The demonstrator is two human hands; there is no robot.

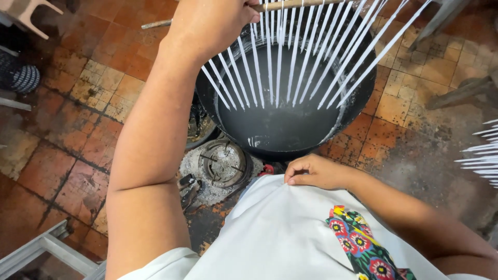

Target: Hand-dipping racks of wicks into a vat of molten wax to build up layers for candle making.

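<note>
A wooden rod of dangling white tapers is gripped by the left hand over the dark round vat; the white shirt is pinched by the right hand; tilting risks tapers sticking together.

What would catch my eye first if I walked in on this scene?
Probably the row of thin white candles hanging from a stick that the left hand grips above a big black pot of grey liquid. Nearer the body, the right hand pinches the white shirt.

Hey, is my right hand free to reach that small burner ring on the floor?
Probably yes: the right hand only pinches the white shirt, and the burner ring lies uncovered just beside it.
</note>
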